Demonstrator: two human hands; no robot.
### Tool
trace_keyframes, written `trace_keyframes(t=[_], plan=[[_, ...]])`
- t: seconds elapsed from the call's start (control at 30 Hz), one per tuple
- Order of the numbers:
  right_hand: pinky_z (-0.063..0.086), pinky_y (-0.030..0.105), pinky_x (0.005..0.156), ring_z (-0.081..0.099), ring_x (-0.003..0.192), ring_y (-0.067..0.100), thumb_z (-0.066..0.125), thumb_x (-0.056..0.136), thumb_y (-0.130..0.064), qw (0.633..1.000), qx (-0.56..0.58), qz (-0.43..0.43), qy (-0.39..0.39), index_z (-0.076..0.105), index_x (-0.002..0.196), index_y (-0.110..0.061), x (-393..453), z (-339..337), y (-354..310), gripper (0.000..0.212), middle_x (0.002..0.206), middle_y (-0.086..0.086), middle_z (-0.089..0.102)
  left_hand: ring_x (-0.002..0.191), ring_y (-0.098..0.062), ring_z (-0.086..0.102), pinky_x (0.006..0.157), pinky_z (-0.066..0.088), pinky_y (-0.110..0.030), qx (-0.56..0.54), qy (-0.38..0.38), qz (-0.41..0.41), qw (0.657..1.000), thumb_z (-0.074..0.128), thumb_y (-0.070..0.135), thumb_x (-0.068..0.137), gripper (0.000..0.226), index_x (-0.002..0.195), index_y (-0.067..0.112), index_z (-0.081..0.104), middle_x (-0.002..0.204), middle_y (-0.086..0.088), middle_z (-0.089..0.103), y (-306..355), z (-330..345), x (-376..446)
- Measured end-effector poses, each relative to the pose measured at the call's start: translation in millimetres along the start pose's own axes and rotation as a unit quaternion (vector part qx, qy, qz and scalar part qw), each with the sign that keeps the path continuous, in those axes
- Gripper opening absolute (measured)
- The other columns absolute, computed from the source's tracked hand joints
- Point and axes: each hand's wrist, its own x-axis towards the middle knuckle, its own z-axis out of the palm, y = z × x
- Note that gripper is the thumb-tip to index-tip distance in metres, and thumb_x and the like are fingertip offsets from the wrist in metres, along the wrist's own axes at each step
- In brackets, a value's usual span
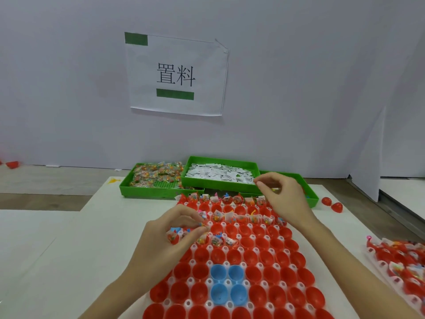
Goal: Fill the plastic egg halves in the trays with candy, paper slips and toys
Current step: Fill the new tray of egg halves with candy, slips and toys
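A white tray [226,264] in front of me holds many red egg halves [253,271] and a block of blue egg halves [227,284]. The far rows hold candy, slips and toys; the near rows hold nothing. My left hand [165,242] hovers over the tray's left side and pinches a small colourful toy [202,224] at its fingertips. My right hand [285,199] reaches to the near edge of the green bin of paper slips [220,174], its fingers curled round small pieces. A green bin of candy packets [154,176] stands left of the slips.
A second tray of filled red halves [397,261] lies at the right edge. Two loose red eggs [332,203] sit right of a third green bin [310,199] behind my right hand. A paper sign [176,74] hangs on the white partition.
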Motion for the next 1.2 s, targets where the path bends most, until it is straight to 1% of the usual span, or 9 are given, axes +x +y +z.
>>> trace_keyframes(t=[0.07, 0.23, 0.33, 0.4, 0.5, 0.63, 0.8, 1.07, 1.2], plan=[[0.044, 0.013, 0.081, 0.061, 0.097, -0.006, 0.059, 0.102, -0.027, 0.998, -0.050, -0.015, -0.033, 0.077, 0.108, -0.025, 20, 8, 1, 0.019, 0.111, -0.011, 0.073, 0.091, -0.001, 0.073, 0.085, 0.049, -0.007, 0.007, 0.002, 0.008, 1.000, 0.077, 0.039, 0.081, 0.018, 0.095, 0.029, 0.071, 0.092, 0.019, 0.075, 1, 1, -1], [0.037, 0.030, 0.104, 0.058, 0.127, 0.023, 0.044, 0.109, -0.032, 0.981, -0.122, 0.006, -0.152, 0.075, 0.115, -0.010, 57, 29, 8, 0.039, 0.141, 0.005, 0.063, 0.089, -0.001, 0.074, 0.085, 0.049, -0.007, 0.020, 0.002, 0.016, 1.000, 0.079, 0.037, 0.082, 0.017, 0.095, 0.031, 0.070, 0.091, 0.021, 0.075, 2, 1, -2], [0.048, 0.033, 0.091, 0.067, 0.089, 0.026, 0.038, 0.108, -0.030, 0.971, -0.156, 0.027, -0.181, 0.069, 0.107, 0.004, 66, 38, 19, 0.046, 0.109, 0.020, 0.073, 0.089, 0.000, 0.073, 0.085, 0.049, -0.007, 0.024, 0.003, 0.016, 1.000, 0.079, 0.036, 0.082, 0.016, 0.094, 0.033, 0.070, 0.090, 0.021, 0.075, 1, -1, -2], [0.040, 0.029, 0.078, 0.057, 0.062, 0.021, 0.038, 0.108, -0.030, 0.973, -0.158, 0.047, -0.162, 0.067, 0.109, 0.007, 66, 42, 21, 0.047, 0.075, 0.015, 0.069, 0.090, 0.000, 0.073, 0.086, 0.048, -0.007, 0.024, 0.001, 0.014, 1.000, 0.079, 0.037, 0.082, 0.016, 0.094, 0.034, 0.070, 0.091, 0.022, 0.075, 0, -1, -2], [0.047, 0.034, 0.087, 0.068, 0.092, 0.038, 0.041, 0.108, -0.029, 0.978, -0.141, 0.049, -0.144, 0.067, 0.109, 0.010, 70, 44, 27, 0.047, 0.103, 0.029, 0.072, 0.090, -0.001, 0.073, 0.086, 0.048, -0.007, 0.023, 0.001, 0.012, 1.000, 0.080, 0.036, 0.083, 0.015, 0.094, 0.034, 0.070, 0.091, 0.021, 0.075, 0, -1, -1], [0.051, 0.031, 0.093, 0.066, 0.086, -0.001, 0.059, 0.103, -0.027, 0.994, -0.083, 0.017, -0.075, 0.076, 0.115, -0.010, 64, 40, 23, 0.027, 0.120, 0.001, 0.074, 0.090, -0.001, 0.073, 0.085, 0.049, -0.007, 0.024, -0.003, 0.008, 1.000, 0.079, 0.037, 0.082, 0.015, 0.093, 0.035, 0.070, 0.091, 0.021, 0.075, 1, -1, -2], [0.056, 0.021, 0.081, 0.067, 0.085, 0.000, 0.073, 0.094, -0.020, 1.000, -0.001, 0.015, 0.015, 0.079, 0.100, -0.017, 51, 35, 16, 0.010, 0.091, -0.008, 0.075, 0.092, 0.003, 0.073, 0.089, 0.042, -0.001, 0.023, -0.001, -0.015, 1.000, 0.079, 0.040, 0.081, 0.021, 0.099, 0.038, 0.068, 0.089, 0.023, 0.075, 3, -1, -3], [0.056, 0.020, 0.081, 0.070, 0.086, 0.003, 0.073, 0.093, -0.014, 0.994, 0.093, -0.034, -0.046, 0.077, 0.098, -0.020, -6, 30, -16, 0.009, 0.090, -0.010, 0.075, 0.090, -0.005, 0.074, 0.082, 0.051, -0.009, -0.006, 0.002, -0.046, 0.999, 0.078, 0.045, 0.079, 0.016, 0.090, 0.034, 0.076, 0.093, 0.017, 0.077, 1, 0, -3], [0.058, 0.025, 0.080, 0.072, 0.089, 0.009, 0.074, 0.093, -0.015, 0.981, 0.122, -0.065, -0.139, 0.076, 0.095, -0.024, -40, 23, -36, 0.009, 0.090, -0.009, 0.075, 0.095, -0.013, 0.072, 0.078, 0.055, -0.017, -0.040, 0.006, -0.069, 0.997, 0.079, 0.040, 0.080, 0.017, 0.093, 0.029, 0.078, 0.100, 0.010, 0.077, 0, 1, -3]])
